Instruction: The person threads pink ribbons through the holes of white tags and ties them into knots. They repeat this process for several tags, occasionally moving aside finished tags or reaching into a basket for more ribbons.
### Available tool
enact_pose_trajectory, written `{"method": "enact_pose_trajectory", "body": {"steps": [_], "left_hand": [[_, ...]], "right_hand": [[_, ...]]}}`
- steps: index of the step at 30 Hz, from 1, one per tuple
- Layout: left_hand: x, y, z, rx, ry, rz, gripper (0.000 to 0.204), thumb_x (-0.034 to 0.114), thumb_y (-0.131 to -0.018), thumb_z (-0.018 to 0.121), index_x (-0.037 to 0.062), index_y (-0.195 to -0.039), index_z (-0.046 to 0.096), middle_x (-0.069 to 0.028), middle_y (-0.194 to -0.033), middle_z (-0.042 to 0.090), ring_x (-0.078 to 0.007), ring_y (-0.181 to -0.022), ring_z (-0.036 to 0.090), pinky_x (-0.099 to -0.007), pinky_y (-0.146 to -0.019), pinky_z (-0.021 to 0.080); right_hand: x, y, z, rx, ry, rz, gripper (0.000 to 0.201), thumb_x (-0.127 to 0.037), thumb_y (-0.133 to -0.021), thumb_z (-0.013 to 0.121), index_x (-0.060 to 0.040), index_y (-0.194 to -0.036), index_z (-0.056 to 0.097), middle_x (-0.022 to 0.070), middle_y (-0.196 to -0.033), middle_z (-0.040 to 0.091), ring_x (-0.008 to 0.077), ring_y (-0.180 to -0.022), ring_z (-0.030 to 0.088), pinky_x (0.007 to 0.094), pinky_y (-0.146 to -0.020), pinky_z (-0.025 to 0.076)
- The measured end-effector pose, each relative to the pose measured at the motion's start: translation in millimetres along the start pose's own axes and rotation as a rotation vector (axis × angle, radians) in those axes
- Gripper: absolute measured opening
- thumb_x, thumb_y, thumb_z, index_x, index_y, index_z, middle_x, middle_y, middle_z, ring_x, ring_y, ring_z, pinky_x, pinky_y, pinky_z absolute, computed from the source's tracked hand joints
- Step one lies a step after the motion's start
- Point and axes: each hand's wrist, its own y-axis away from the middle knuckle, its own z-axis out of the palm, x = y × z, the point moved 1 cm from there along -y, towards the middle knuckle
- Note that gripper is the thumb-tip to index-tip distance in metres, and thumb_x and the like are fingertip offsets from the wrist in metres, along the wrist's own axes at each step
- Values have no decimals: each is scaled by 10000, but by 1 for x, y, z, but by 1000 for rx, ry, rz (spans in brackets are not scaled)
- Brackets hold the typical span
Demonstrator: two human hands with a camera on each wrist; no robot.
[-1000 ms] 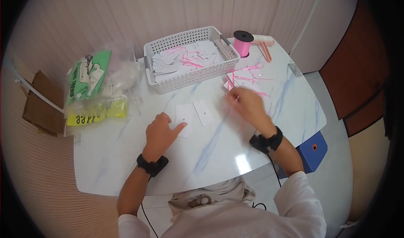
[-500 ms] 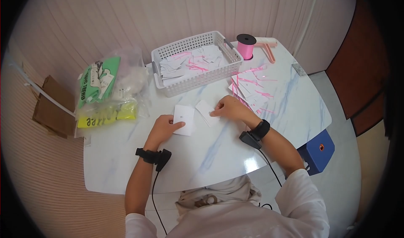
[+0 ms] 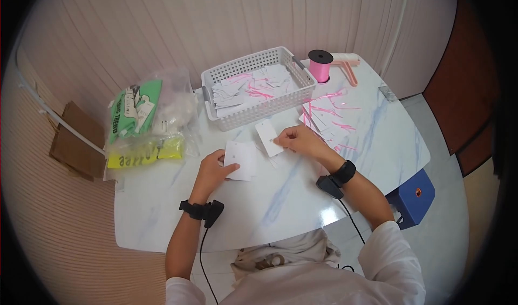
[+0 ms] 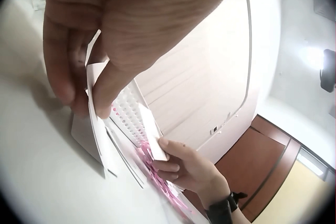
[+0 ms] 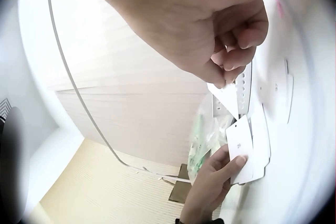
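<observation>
At the centre of the head view, I saw the person's left hand (image 3: 211,169) pinching white cards (image 3: 239,160), thumb on the upper face and fingers curled under the edge. Just right of centre, the right hand (image 3: 302,141) pinched a single card (image 3: 265,134) between thumb and fingertips; in the left wrist view I observed this card tilted and raised off the table (image 3: 286,202). The two hands stood near each other, with the card of the right one beside those in the left. In the right wrist view I noted a small printed mark and a hole on the topmost card of the left hand. At the upper centre of the head view a white basket (image 3: 267,112) contained further cards and pink ribbon. Right of it stood a spool (image 3: 319,72) of pink ribbon, with a pink-handled roller (image 3: 350,74) next to it. Below the spool lay a pile of ribboned cards (image 3: 319,117). Plastic bags (image 3: 129,116) occupied the left of the frame.
</observation>
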Motion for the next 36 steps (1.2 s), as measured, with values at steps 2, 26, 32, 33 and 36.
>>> {"method": "enact_pose_trajectory", "body": {"steps": [2,26,32,33,36], "left_hand": [[-3,0,-1,9,29,-5,345,90,-754,733,-68,-1035,612,-112,-852,660,-155,-711,652,-258,-524,509],[11,34,54,21,211,159,273,159,-993,453,-50,-1094,597,-98,-912,669,-119,-822,636,-255,-713,536],[28,48,57,-79,500,6,294,178,-1006,406,-53,-1115,552,-125,-911,679,-140,-758,661,-259,-690,539],[30,50,57,-105,435,9,306,193,-1009,399,-53,-1109,551,-129,-908,682,-141,-744,663,-257,-676,537],[28,51,56,-121,359,-2,328,226,-1015,377,-43,-1095,548,-130,-884,684,-136,-692,658,-246,-620,521]], "right_hand": [[-5,5,8,-26,-49,13,260,-247,-860,670,-2,-775,654,14,-646,604,67,-550,493,231,-511,395],[-24,46,55,-43,9,28,262,-251,-881,657,-12,-775,647,29,-659,634,66,-555,532,221,-514,407],[-38,47,46,179,-1,-123,188,-204,-864,674,-18,-878,652,-11,-632,553,44,-551,456,216,-506,363],[-37,46,45,165,-58,-141,178,-189,-864,673,-18,-912,654,-25,-631,523,34,-555,423,211,-505,346],[-27,46,45,90,-73,-105,162,-180,-886,647,-26,-933,667,-49,-638,479,26,-570,373,213,-500,313]]}}
